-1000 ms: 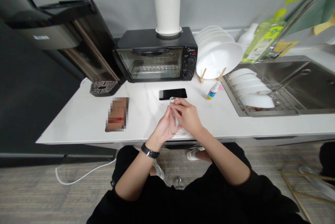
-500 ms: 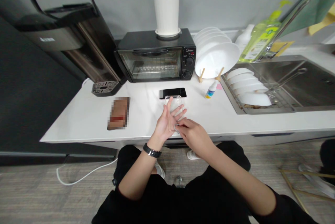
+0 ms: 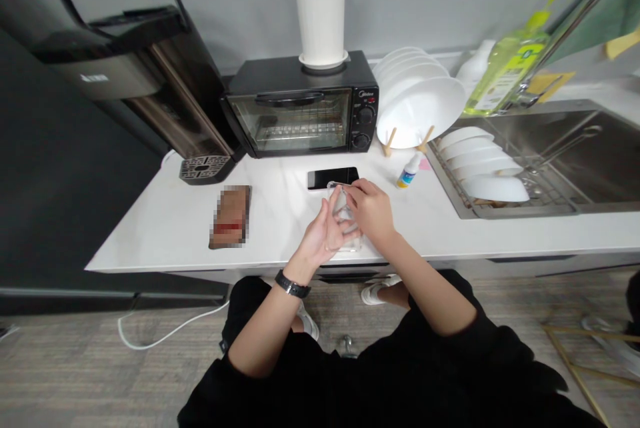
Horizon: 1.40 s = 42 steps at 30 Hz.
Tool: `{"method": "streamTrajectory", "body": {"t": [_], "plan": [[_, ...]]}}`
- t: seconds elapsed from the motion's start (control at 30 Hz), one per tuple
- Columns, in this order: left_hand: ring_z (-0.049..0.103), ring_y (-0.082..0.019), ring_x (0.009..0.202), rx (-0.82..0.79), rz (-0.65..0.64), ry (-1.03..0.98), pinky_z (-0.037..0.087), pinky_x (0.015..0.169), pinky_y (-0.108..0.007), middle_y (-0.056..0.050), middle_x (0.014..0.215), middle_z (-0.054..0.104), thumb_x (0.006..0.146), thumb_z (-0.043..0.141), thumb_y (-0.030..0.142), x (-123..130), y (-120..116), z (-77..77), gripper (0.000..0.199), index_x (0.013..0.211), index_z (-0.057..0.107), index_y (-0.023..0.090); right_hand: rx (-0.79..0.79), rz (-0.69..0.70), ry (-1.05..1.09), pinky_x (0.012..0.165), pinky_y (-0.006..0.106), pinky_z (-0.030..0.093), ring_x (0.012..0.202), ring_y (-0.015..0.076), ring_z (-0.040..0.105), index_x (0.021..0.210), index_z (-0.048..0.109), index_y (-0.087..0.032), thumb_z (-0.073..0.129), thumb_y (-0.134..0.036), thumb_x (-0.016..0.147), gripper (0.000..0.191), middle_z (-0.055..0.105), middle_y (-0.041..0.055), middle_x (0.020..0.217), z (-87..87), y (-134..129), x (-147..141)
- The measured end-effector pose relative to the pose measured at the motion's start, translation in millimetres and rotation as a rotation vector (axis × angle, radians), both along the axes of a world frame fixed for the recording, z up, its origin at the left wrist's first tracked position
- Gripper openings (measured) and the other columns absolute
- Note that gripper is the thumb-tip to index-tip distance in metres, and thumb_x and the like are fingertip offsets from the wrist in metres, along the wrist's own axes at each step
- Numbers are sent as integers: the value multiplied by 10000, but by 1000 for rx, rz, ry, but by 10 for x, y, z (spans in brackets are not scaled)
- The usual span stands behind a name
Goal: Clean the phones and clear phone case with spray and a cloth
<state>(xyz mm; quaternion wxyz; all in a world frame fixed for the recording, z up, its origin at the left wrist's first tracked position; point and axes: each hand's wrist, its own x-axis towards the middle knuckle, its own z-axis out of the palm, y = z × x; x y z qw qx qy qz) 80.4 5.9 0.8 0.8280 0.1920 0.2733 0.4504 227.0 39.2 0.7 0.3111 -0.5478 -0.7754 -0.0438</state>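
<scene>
A clear, see-through phone case is between my hands, above the counter's front part. My left hand, palm up with fingers spread, lies against the case. The fingers of my right hand are pinched on the case's far edge. Just beyond the hands a black phone lies flat on the white counter. To its right stands a small white bottle with a blue and yellow label.
A pixelated brown item lies on the counter at left, near a black dispenser. Behind are a toaster oven, a utensil holder and racked plates. The sink holds bowls.
My right hand has moved from the near edge of the clear case, by my left palm, up to its far edge. The case has shifted slightly right and nearer.
</scene>
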Motion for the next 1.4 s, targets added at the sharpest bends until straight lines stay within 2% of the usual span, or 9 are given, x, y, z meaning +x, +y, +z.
{"method": "streamTrajectory", "body": {"t": [0.3, 0.4, 0.53, 0.73, 0.9, 1.0, 1.1, 1.2, 1.4], "plan": [[767, -207, 945, -114, 10, -66, 607, 995, -472, -93, 1284, 742, 1114, 408, 496, 9, 17, 34, 541, 1640, 393, 368, -17, 123, 322, 823, 305, 573, 899, 180, 719, 1116, 830, -220, 601, -183, 1021, 250, 773, 68, 1071, 5, 73, -187], [770, -195, 950, -142, 30, -58, 628, 938, -404, -74, 1234, 764, 1125, 400, 479, -4, 19, 31, 520, 1626, 422, 345, -66, 154, 359, 846, 297, 582, 924, 182, 740, 1083, 836, -210, 635, -165, 998, 223, 786, 66, 1072, 20, 10, -220], [770, -167, 1002, -104, 36, -54, 632, 874, -301, -59, 1253, 764, 1148, 318, 447, -24, 9, 20, 507, 1634, 435, 356, -151, 217, 317, 854, 298, 589, 903, 173, 747, 1095, 830, -224, 638, -177, 1006, 217, 800, 57, 1076, -20, -245, -240], [746, -233, 1157, 14, 63, -47, 604, 978, -373, -115, 1380, 696, 1095, 433, 570, -14, -62, 4, 600, 1675, 322, 461, -179, 307, 217, 852, 325, 613, 923, 185, 755, 1099, 812, -214, 619, -158, 1019, 216, 793, 63, 1058, -63, -781, -209], [729, -238, 1180, 27, 82, -43, 635, 916, -369, -114, 1376, 675, 1104, 387, 565, -17, -71, 2, 569, 1664, 333, 478, -169, 306, 36, 803, 333, 611, 895, 204, 740, 1056, 807, -213, 626, -139, 1010, 201, 768, 63, 995, 6, -954, -86], [725, -241, 1192, 28, 35, -71, 622, 712, -247, -113, 1367, 675, 1108, 373, 561, -42, -34, -7, 572, 1670, 298, 492, -155, 194, -97, 751, 342, 578, 865, 221, 714, 978, 797, -192, 637, -129, 998, 173, 746, 71, 952, 30, -919, -12], [748, -208, 1078, 41, 4, -66, 581, 626, -198, -117, 1368, 680, 1106, 373, 568, -60, -3, -21, 578, 1673, 310, 473, -126, 92, -129, 734, 340, 540, 860, 222, 693, 954, 786, -189, 638, -130, 997, 165, 749, 80, 975, 17, -808, 30], [724, -142, 863, 54, -16, -56, 594, 667, -219, -98, 1294, 715, 1107, 391, 555, -55, 6, -33, 554, 1649, 395, 439, -89, 39, -101, 750, 337, 517, 887, 223, 682, 981, 786, -182, 630, -129, 1001, 166, 756, 94, 1026, -2, -627, 39], [722, -171, 924, 53, -28, -33, 640, 893, -397, -64, 1237, 725, 1107, 414, 536, -13, 11, -31, 519, 1608, 471, 413, -42, -57, 4, 729, 328, 478, 857, 219, 662, 1028, 812, -173, 581, -139, 1022, 233, 746, 92, 975, 18, -154, 12]]}}
